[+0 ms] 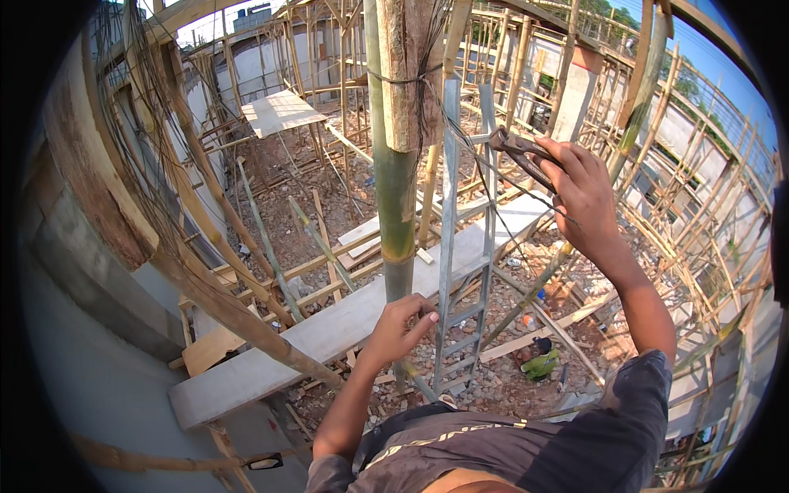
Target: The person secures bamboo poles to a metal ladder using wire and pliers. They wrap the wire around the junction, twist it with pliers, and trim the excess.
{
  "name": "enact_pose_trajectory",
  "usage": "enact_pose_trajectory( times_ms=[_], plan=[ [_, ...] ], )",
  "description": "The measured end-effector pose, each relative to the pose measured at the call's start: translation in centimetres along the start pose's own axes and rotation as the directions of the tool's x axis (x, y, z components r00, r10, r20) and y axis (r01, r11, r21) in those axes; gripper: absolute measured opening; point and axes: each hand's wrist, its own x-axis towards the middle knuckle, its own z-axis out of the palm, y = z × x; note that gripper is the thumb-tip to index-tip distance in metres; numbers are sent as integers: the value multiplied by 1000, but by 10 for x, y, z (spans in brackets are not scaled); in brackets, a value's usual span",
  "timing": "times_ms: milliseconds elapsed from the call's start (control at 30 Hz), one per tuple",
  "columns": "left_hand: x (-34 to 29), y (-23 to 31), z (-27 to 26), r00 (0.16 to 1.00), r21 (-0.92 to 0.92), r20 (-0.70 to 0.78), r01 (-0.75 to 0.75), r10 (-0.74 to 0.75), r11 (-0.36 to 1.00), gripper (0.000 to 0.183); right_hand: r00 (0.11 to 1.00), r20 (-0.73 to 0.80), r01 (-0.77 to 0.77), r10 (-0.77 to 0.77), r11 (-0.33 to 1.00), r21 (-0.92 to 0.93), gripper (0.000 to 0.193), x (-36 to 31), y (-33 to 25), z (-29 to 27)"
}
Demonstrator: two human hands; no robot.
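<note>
My right hand (588,197) is raised at the right and wrapped round the handles of dark metal pincers (519,149). Their head points left, close to loose strands of dark wire (472,160) and a metal ladder (448,222). Wire binds a rough split timber (397,99) to an upright green bamboo pole (396,222). Lower down, my left hand (396,330) is in front of that pole with its fingers curled and the thumb pointing right. Whatever those fingers hold, if anything, is hidden.
A long pale plank (329,324) crosses below chest height. Slanted timber (205,279) with hanging wires stands at the left beside a grey wall (90,345). Bamboo scaffolding (682,181) fills the right. Rubble ground (279,181) lies far below.
</note>
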Motion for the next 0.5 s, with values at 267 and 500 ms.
enact_pose_trajectory(
  times_ms=[267,500],
  plan=[
    [34,6,6,991,-57,-71,-121,117,991,19,687,715,-669,130,497,553,64,60,22,-22],
    [90,8,18,894,-187,-415,-264,167,946,26,660,750,-724,-37,236,648,69,86,18,-21]
  ],
)
